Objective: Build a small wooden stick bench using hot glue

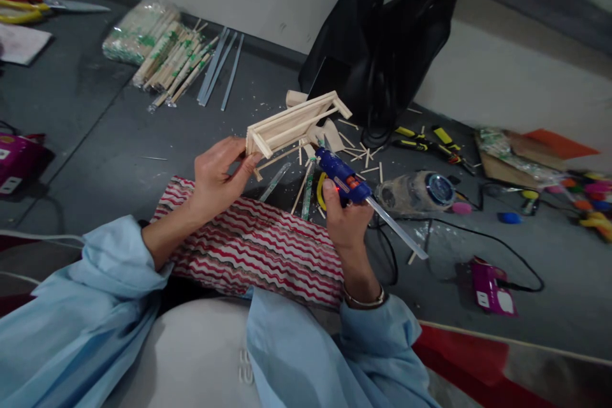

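My left hand (220,173) pinches the near-left end of a small wooden stick frame (296,124), held tilted above the table. My right hand (348,217) is wrapped round a blue hot glue gun (340,172), its nozzle pointing at the underside of the frame's right part. A clear glue stick (399,229) juts from the back of the gun. Whether the nozzle touches the wood I cannot tell. Below the frame lie loose wooden sticks and wrapped chopsticks (308,194). A red-and-white wavy striped cloth (258,245) lies between my forearms.
Bundled chopsticks (176,67) and loose grey strips (217,67) lie at the back left, scissors (52,5) beyond. A black bag (377,44) stands behind the frame. To the right are a clear plastic bottle (418,191), yellow-black cutters (444,143), a cable and a purple box (492,287).
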Demonstrator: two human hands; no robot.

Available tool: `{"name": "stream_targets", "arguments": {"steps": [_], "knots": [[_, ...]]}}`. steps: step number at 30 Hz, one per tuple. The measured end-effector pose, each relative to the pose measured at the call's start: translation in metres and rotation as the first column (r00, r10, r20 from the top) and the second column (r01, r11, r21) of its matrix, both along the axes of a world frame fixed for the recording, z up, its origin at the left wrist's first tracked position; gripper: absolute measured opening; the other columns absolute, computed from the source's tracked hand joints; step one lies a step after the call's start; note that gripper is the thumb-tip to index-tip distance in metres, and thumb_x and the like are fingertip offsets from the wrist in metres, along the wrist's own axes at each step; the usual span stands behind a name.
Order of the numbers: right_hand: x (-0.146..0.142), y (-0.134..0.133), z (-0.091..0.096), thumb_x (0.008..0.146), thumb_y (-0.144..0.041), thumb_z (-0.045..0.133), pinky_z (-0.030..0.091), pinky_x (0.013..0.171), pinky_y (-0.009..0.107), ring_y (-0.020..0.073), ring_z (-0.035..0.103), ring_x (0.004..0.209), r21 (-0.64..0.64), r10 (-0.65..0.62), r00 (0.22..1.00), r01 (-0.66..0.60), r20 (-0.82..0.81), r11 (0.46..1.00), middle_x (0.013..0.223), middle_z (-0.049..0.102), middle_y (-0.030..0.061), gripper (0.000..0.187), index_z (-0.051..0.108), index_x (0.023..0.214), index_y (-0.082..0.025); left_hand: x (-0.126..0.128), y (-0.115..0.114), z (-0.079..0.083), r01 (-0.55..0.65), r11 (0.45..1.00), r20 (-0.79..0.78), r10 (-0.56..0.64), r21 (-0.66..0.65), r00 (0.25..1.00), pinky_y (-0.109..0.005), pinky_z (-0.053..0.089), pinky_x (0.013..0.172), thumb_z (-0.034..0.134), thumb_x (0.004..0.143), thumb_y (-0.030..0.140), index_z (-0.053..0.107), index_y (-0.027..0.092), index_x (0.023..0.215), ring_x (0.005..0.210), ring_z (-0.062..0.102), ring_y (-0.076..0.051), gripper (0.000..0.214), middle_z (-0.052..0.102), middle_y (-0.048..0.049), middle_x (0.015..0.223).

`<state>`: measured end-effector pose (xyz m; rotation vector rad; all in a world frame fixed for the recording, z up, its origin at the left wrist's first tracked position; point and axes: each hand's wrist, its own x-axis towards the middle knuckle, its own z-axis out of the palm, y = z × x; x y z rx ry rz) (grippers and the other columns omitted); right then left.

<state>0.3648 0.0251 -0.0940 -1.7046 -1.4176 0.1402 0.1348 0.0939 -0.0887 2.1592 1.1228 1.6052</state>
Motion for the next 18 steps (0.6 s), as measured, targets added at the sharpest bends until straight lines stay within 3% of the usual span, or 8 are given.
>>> {"name": "stream_targets", "arguments": {"steps": [4,14,18], "knots": [[-0.0002,0.0001,0.0013,0.088,-0.053,0.061,0.051,0.074,0.036,0.0186,0.059,0.068,-0.005,0.007,1.000,-0.007,-0.009,1.000,0.071,0.065,0.0023,0.035,0.068,0.080,-0.019,0.0003,0.0000,0.0001,0.025,1.000,0.009,-0.025,0.005,1.000,-0.024,0.047,0.066,0.059,0.097,0.032,0.065,0.020,0.088,0.069,0.062,-0.011,0.017,0.067,-0.0001,0.074],[0.0014,-0.0016,-0.0043,0.087,-0.053,0.062,0.052,0.074,0.036,0.0190,0.060,0.071,-0.005,0.000,1.000,0.000,-0.010,1.000,0.076,0.069,0.0035,0.034,0.068,0.083,-0.020,-0.0006,0.0017,-0.0020,-0.098,0.994,-0.055,0.096,-0.042,0.994,-0.023,0.043,0.060,0.056,0.098,0.041,0.068,0.019,0.085,0.062,0.055,-0.011,0.028,0.062,0.0000,0.068],[0.0019,-0.0009,-0.0039,0.088,-0.054,0.061,0.051,0.073,0.036,0.0194,0.061,0.071,-0.015,0.007,1.000,-0.006,0.024,1.000,0.074,0.068,0.0030,0.035,0.069,0.082,-0.020,-0.0001,0.0009,-0.0014,-0.080,0.997,-0.049,0.079,-0.021,0.996,-0.023,0.043,0.061,0.057,0.097,0.038,0.067,0.018,0.084,0.063,0.055,-0.011,0.026,0.063,0.0000,0.069]]}}
